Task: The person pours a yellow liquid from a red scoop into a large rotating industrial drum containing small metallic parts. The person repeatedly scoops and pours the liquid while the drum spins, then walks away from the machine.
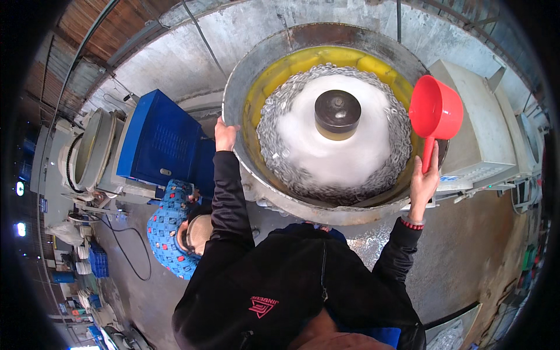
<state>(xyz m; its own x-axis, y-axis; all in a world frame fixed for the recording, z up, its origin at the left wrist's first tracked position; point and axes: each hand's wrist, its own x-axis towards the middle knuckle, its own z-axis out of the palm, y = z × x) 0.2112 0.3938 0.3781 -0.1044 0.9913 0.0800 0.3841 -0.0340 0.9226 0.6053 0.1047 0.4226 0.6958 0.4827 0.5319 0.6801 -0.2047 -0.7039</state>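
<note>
Though at tub rim (326, 217), red dipper cup (434, 111) just beyond right hand (424, 185) clenched around its handle (429, 153).

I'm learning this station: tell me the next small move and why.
Probably ease the red dipper inward over the white foam: the right hand grips it at the right side of the round tub, outside the foam, while the left hand is on the left rim. Whether the dipper's filled isn't clear.

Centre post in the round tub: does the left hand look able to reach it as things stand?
Likely yes, with a stretch: between the left hand at the tub's rim and the post lie metallic pieces and white mass; nothing appears to block above.
</note>
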